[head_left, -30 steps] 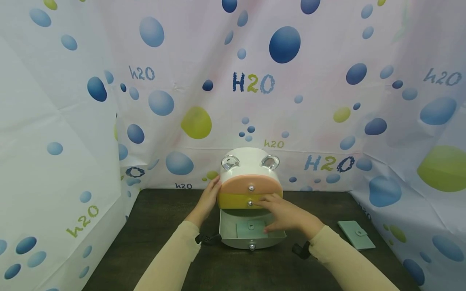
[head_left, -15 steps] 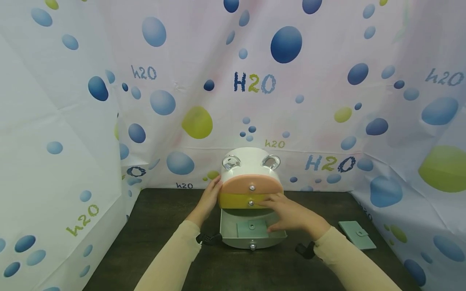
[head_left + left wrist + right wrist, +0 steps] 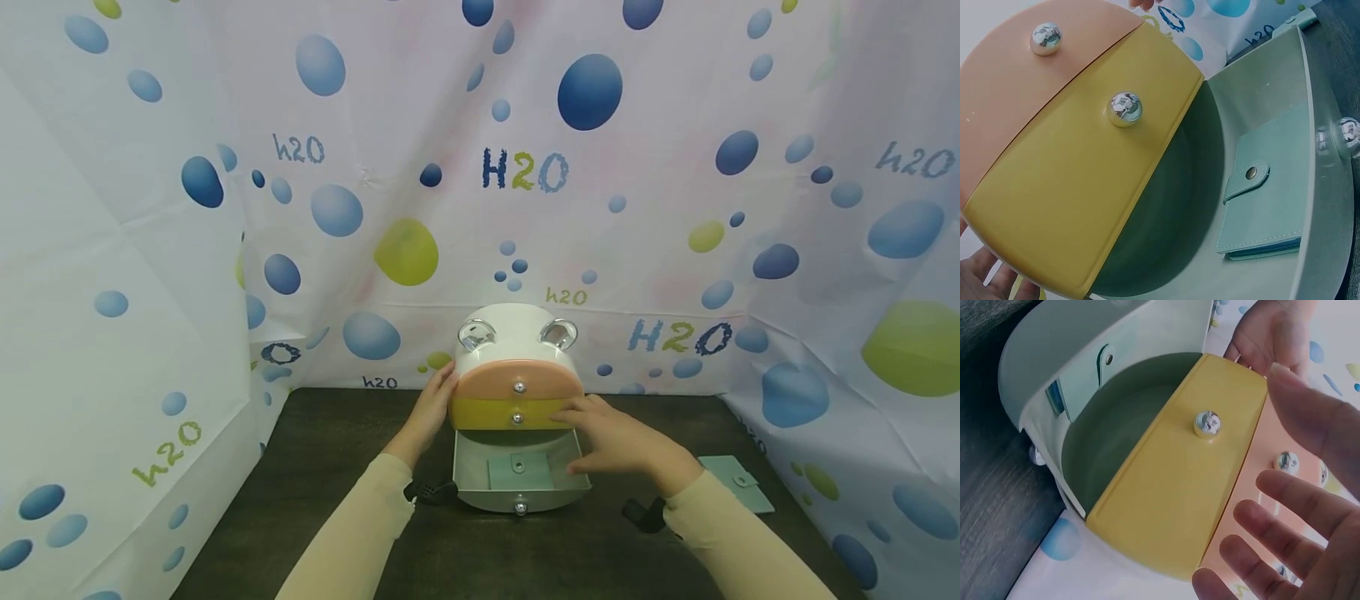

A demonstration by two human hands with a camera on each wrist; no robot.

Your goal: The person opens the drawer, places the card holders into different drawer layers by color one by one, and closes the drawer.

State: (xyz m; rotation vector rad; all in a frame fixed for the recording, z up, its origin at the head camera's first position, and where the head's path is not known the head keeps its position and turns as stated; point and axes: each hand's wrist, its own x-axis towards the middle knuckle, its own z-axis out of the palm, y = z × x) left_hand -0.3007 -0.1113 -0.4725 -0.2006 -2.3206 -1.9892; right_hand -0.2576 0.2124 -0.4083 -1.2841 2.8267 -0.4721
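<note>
A small rounded storage box (image 3: 517, 325) has a white top with two shiny ears and stacked drawers. Its orange drawer (image 3: 483, 385) and yellow drawer (image 3: 480, 414) are closed. The bottom grey-green drawer (image 3: 1329, 250) is pulled out, and a mint snap-strap wallet (image 3: 1269, 194) lies flat inside it. My left hand (image 3: 431, 410) rests against the box's left side, its fingers partly hidden in the left wrist view. My right hand (image 3: 622, 442) hovers by the box's right side with fingers spread, holding nothing; in the right wrist view its fingers (image 3: 1291, 537) are apart from the knobs.
A second mint wallet (image 3: 738, 483) lies on the dark table (image 3: 480, 558) at the right, partly behind my right forearm. Behind the box hangs a white curtain (image 3: 652, 275) with blue and green dots.
My right hand has drawn back to the right, away from the yellow drawer's knob and the wallet inside. My left hand and the drawers stay put.
</note>
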